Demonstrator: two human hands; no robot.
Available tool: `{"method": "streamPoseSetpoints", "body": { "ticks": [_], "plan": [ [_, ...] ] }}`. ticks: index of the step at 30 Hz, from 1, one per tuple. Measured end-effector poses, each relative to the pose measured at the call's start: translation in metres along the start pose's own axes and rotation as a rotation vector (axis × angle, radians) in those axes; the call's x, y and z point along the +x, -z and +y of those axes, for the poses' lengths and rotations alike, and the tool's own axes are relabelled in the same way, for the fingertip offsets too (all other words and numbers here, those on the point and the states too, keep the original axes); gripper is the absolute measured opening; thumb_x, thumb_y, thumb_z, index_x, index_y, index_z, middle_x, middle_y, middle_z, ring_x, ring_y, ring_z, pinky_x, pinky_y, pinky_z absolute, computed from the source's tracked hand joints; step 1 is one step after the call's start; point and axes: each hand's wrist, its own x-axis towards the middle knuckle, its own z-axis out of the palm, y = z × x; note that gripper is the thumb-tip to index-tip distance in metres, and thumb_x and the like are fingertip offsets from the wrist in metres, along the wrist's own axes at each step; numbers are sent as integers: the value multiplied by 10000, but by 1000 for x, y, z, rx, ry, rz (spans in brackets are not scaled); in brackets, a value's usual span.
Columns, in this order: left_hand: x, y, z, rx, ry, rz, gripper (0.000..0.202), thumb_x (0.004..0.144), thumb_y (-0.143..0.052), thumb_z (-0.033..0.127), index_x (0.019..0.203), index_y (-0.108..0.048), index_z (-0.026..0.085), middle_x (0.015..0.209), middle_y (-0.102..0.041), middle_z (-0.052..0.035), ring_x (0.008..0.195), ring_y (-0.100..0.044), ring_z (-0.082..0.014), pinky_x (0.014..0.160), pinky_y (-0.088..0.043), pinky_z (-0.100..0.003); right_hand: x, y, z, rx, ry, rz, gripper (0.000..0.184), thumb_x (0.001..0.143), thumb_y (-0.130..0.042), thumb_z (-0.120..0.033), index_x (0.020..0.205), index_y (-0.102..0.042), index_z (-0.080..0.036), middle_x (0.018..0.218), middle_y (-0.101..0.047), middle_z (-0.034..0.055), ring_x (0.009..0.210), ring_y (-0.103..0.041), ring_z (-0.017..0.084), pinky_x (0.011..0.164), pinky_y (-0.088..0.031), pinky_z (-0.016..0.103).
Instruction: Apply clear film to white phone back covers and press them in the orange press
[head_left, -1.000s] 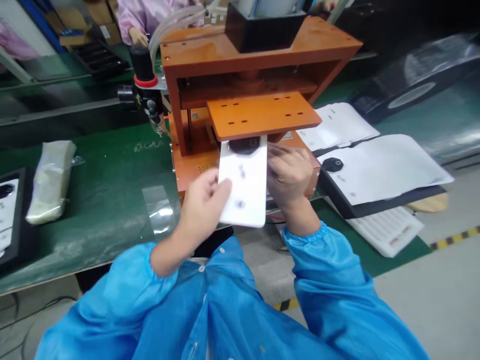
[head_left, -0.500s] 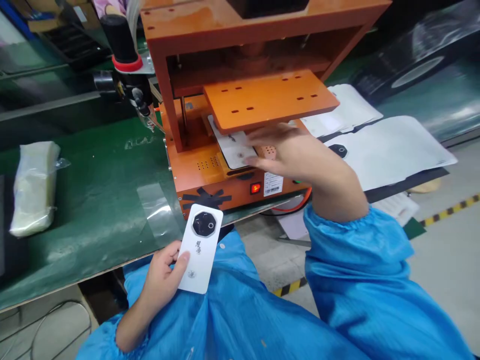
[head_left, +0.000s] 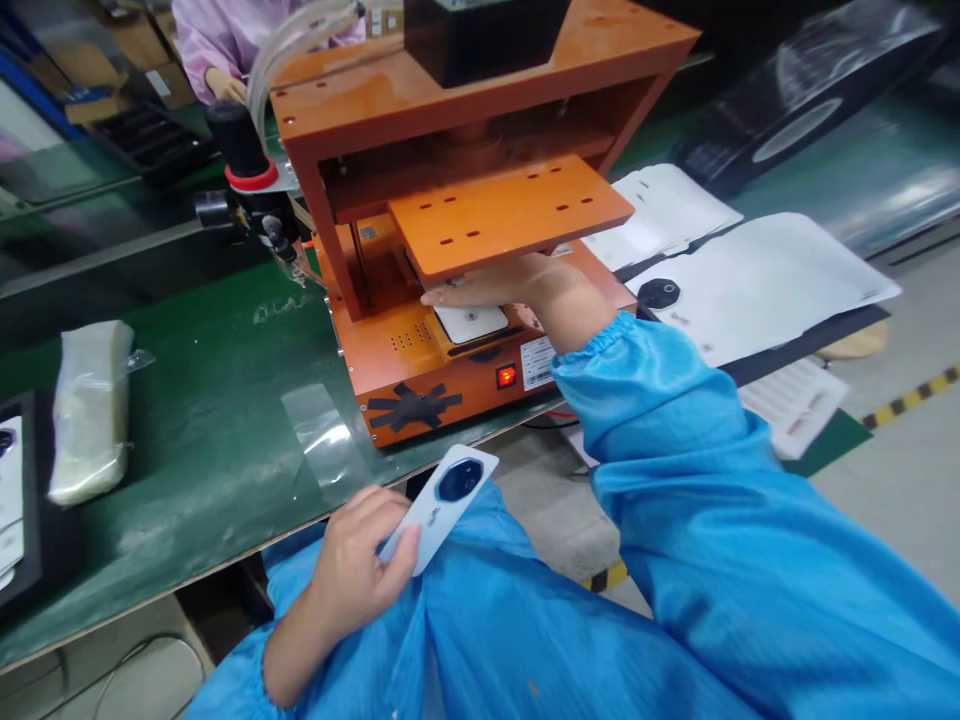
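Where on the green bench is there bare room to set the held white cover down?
Bare mat lies between the wrapped bundle and the orange press, save a clear film strip. Right of the press, white sheets crowd it; the right hand reaches under its plate.

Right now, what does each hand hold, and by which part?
Left hand grips a white cover by its plain end, opposite the camera ring. Right hand only touches a second cover in the press.

Bright, even overhead light. Glare streaks the plastic film point(head_left: 322, 432) on the counter point(head_left: 202, 420) just beyond the left grip point(head_left: 360, 575), whose white cover point(head_left: 454, 492) looks slightly soft. Frame edges bend and smear.
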Motion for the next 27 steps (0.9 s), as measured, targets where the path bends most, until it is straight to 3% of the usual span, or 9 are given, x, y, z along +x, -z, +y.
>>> {"method": "streamPoseSetpoints", "body": {
  "ticks": [3,6,8,12,16,22,25,27],
  "plan": [
    [13,-7,-1,93,-110,31,188,1009,-569,190,848,-666,190,1086,-761,-116,906,-743,-195,799,-601,-308,-14,13,-12,-25,-57,-43,599,945,-667,-740,1295,-736,-259,1225,-790,93,1239,-690,347,1132,-512,447],
    [19,-14,-7,237,-203,110,180,997,-590,173,826,-645,177,1267,-738,-169,912,-741,-205,814,-618,-340,-59,25,-38,-20,-156,241,527,1107,-438,-576,1423,-655,-214,1383,-719,130,1328,-641,339,1150,-486,481],
    [22,-17,-12,296,-242,134,177,997,-588,152,828,-635,173,1350,-717,-192,916,-744,-212,825,-628,-361,-98,26,-58,-12,-205,391,472,1149,-326,-439,1380,-674,-219,1333,-742,122,1272,-672,310,1116,-484,483],
    [24,-21,-18,308,-267,96,189,1006,-580,138,824,-619,172,1401,-695,-207,945,-762,-220,851,-646,-376,-152,14,-93,-85,-154,427,379,1126,-444,-416,1357,-688,-241,1362,-749,105,1314,-660,311,1136,-404,506],
    [27,-25,-20,315,-289,49,155,1005,-582,139,859,-627,167,1383,-699,-202,934,-766,-223,833,-655,-376,-146,0,-110,-117,-136,359,490,1102,-498,-540,1484,-615,-256,1550,-634,120,1471,-541,357,1197,-322,532],
    [30,-26,-18,339,-294,48,143,1015,-589,160,877,-624,177,1292,-711,-172,901,-744,-202,790,-642,-347,-116,-5,-115,-77,-113,282,535,1098,-496,-582,1477,-596,-217,1483,-652,134,1406,-561,335,1238,-294,528],
    [32,-26,-17,359,-288,77,149,1008,-598,156,862,-620,177,1289,-708,-181,864,-720,-188,774,-630,-346,-131,-7,-114,-57,-74,334,530,1102,-491,-564,1503,-572,-226,1530,-630,124,1448,-548,326,1274,-271,535],
    [34,-25,-17,383,-275,93,165,1003,-595,137,843,-613,173,1394,-680,-214,862,-715,-190,784,-627,-365,-154,-8,-106,-69,-132,454,480,1108,-491,-504,1499,-575,-239,1548,-622,119,1445,-565,313,1259,-314,526]
  ]
}}
